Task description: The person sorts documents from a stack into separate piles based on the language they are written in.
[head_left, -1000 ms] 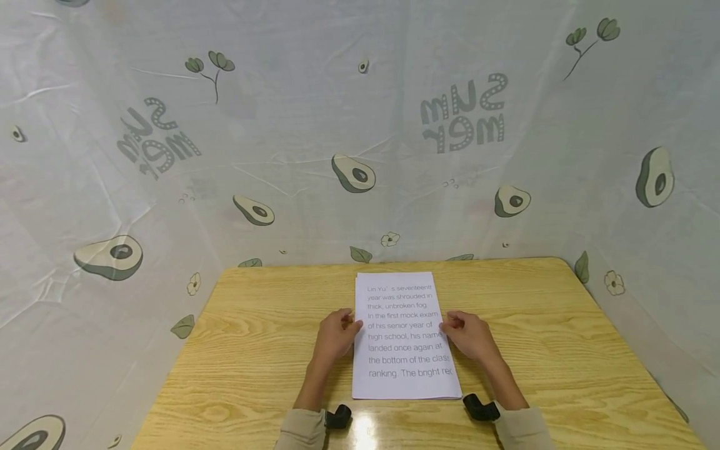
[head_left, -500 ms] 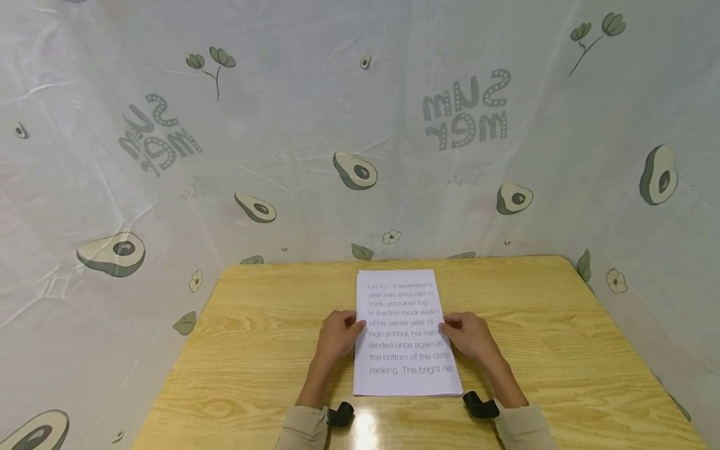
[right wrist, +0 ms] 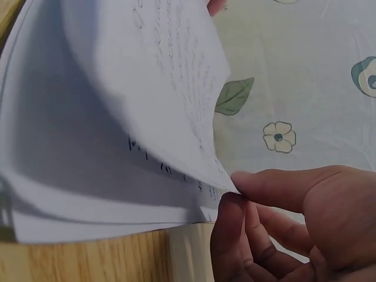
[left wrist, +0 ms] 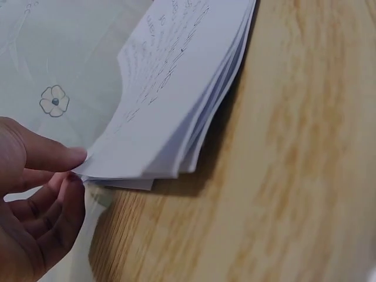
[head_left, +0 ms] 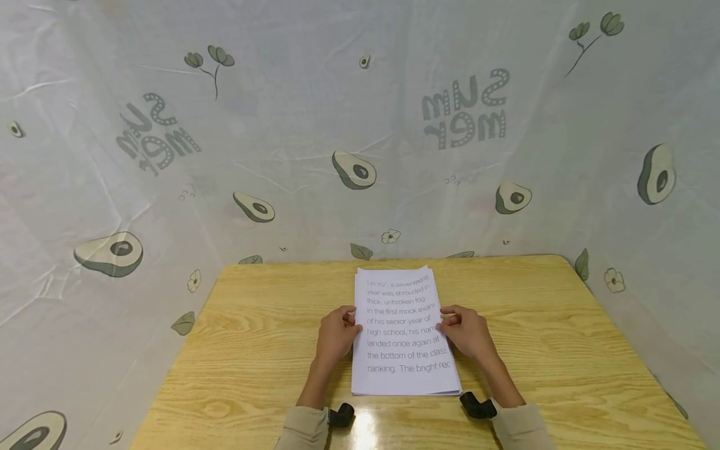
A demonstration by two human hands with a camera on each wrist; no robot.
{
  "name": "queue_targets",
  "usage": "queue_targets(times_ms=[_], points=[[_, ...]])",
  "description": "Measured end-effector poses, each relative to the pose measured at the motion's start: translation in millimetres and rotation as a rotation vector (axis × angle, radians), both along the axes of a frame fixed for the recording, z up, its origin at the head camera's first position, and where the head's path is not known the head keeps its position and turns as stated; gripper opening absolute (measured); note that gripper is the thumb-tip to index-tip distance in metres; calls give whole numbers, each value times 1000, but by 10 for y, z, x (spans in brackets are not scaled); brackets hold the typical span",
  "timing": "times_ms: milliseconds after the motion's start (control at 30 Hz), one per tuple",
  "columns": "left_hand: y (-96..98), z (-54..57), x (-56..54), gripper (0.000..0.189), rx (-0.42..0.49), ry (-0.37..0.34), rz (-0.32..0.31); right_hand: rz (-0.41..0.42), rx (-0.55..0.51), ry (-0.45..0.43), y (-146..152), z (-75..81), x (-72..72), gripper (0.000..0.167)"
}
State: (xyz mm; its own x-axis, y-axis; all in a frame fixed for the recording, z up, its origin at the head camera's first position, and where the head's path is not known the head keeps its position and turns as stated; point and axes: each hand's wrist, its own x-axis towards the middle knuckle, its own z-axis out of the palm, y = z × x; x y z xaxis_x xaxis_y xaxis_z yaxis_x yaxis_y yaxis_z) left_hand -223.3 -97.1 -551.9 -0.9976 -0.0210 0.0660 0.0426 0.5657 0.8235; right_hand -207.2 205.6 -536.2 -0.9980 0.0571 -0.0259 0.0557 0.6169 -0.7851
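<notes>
A stack of white printed paper (head_left: 394, 381) lies on the wooden table, large lines of English text face up. At its left edge, my left hand (head_left: 335, 337) pinches the sheets between thumb and fingers; in the left wrist view the sheet edges (left wrist: 194, 153) fan slightly apart. On the opposite edge, my right hand (head_left: 468, 334) pinches the top sheet (right wrist: 170, 111) between thumb and index finger. That sheet bows up off the printed sheets beneath (right wrist: 64, 158), as the right wrist view shows. How many sheets the left hand grips is hard to tell.
The wooden table (head_left: 253, 375) extends to both sides of the paper. Behind it hangs a pale curtain (head_left: 315, 112) printed with avocados, leaves and flowers. Black devices sit at both wrists, beside the left sleeve (head_left: 304, 428) and right sleeve (head_left: 523, 428).
The top sheet's right side has lifted and shifted slightly left, its far right corner now raised off the stack. Both hands stay at the paper's edges.
</notes>
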Motion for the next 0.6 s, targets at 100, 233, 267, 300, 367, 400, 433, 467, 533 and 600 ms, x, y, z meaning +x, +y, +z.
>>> queue_targets(times_ms=[100,233,267,300,367,400,433,467,533,600], points=[[3,-4,-3,41,1,7,12,-20,0,-16,2,-7,4,37],[11,-13,-10,34,-22,19,30,-18,4,-14,8,-2,9,32],[15,-13,-10,32,-26,22,37,-18,3,-11,6,1,10,31],[18,-13,-10,31,-30,25,43,-17,3,-6,3,5,10,30],[23,-12,-11,29,-25,38,55,-15,4,8,-3,10,11,29],[27,-8,-10,28,-20,41,62,-17,2,16,-8,17,12,28],[30,-4,-10,28,-12,44,68,-17,-2,25,-15,30,17,28],[32,1,-11,28,-3,51,74,-19,-6,31,-19,40,19,28],[36,14,-12,28,18,57,86,-20,-23,41,-24,60,27,28],[36,23,-15,28,33,58,95,-27,-53,35,-28,85,38,28]])
